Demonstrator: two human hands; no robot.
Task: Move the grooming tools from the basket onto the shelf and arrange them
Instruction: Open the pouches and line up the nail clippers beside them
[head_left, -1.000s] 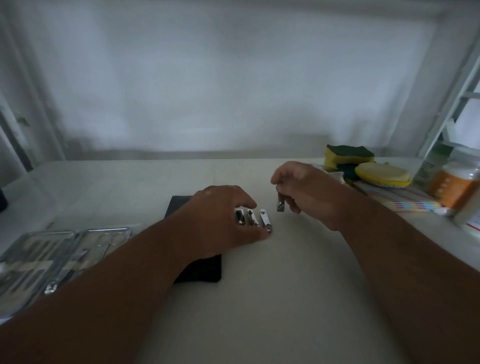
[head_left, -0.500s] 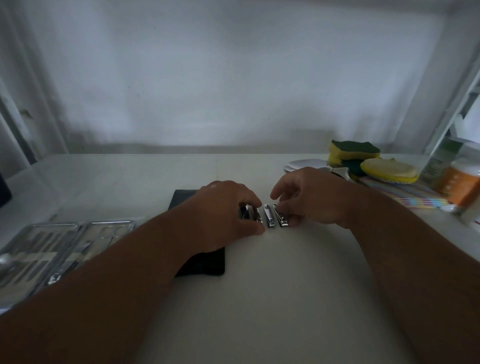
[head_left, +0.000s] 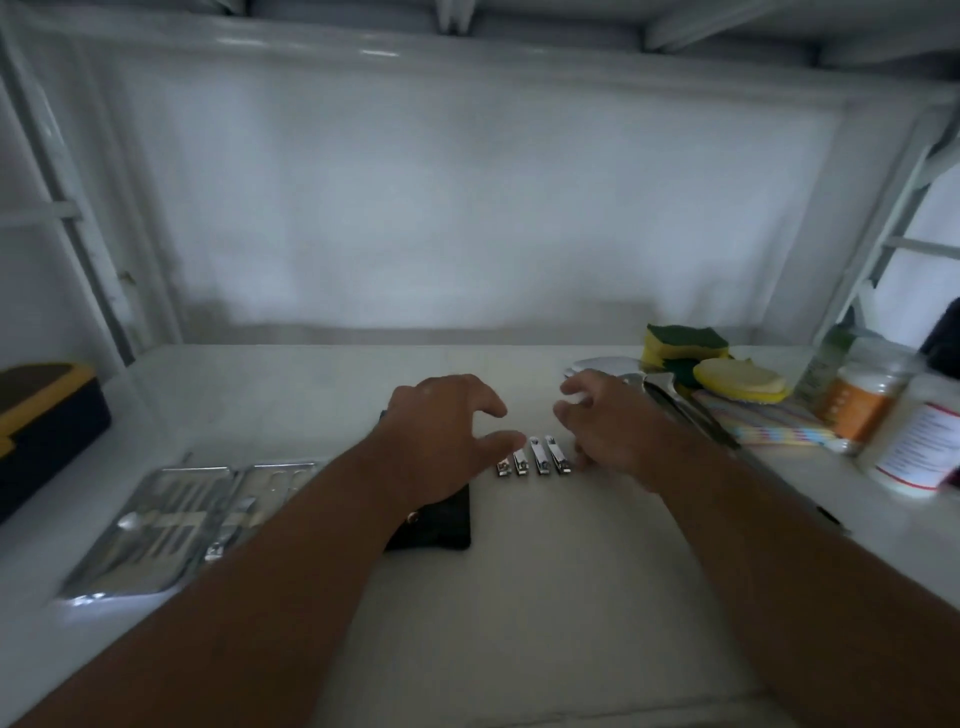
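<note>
Several silver nail clippers (head_left: 535, 457) lie side by side in a neat row on the white shelf (head_left: 519, 597). My left hand (head_left: 447, 426) hovers just left of the row, fingers spread, holding nothing. My right hand (head_left: 602, 421) hovers just right of the row, fingers apart and empty. An open manicure kit (head_left: 176, 525) with metal tools lies at the left. A black pouch (head_left: 441, 525) lies partly under my left forearm.
A black and yellow box (head_left: 41, 421) stands at the far left. At the right are yellow-green sponges (head_left: 680, 345), a yellow round sponge (head_left: 740, 379), metal tongs (head_left: 680, 405), a striped cloth (head_left: 769, 423), an orange-labelled jar (head_left: 862, 405) and a white bottle (head_left: 919, 447).
My right hand set the last clipper down beside the others and let go. Both hands have lifted off the row and opened. The camera has pulled back.
</note>
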